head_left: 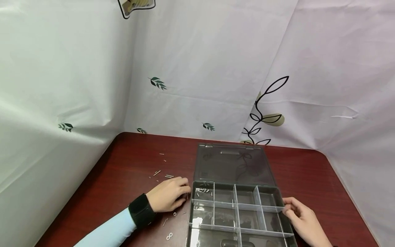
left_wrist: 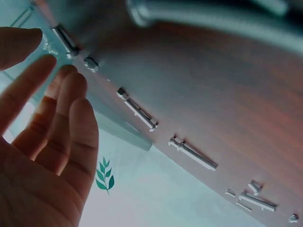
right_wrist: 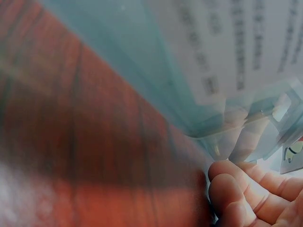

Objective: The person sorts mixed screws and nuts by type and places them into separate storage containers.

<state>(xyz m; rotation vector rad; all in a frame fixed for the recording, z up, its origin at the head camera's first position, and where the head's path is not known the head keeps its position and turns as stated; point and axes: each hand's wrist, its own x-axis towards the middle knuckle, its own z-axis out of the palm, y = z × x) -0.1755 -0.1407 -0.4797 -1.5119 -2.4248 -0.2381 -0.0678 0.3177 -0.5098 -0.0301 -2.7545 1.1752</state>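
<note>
A grey see-through compartment box (head_left: pixel 225 206) stands with its lid (head_left: pixel 231 163) folded back on the red-brown table. Small screws (head_left: pixel 203 190) lie in its back-left compartment. My left hand (head_left: pixel 169 193) rests just left of the box, fingers loosely bent, with nothing visible between thumb and fingertips. In the left wrist view, a threaded screw (left_wrist: pixel 65 42) lies just beyond those fingertips. At the box's right side, my right hand (head_left: pixel 300 218) touches the outer wall with relaxed, bent fingers (right_wrist: pixel 227 189). A printed label (right_wrist: pixel 222 47) shows on the box in the right wrist view.
Loose screws (head_left: pixel 169 176) are scattered left of the box, some towards the back. White rings (head_left: pixel 169 236) lie nearer the front. Behind the table hangs a white patterned sheet (head_left: pixel 197 68), which also closes off both sides.
</note>
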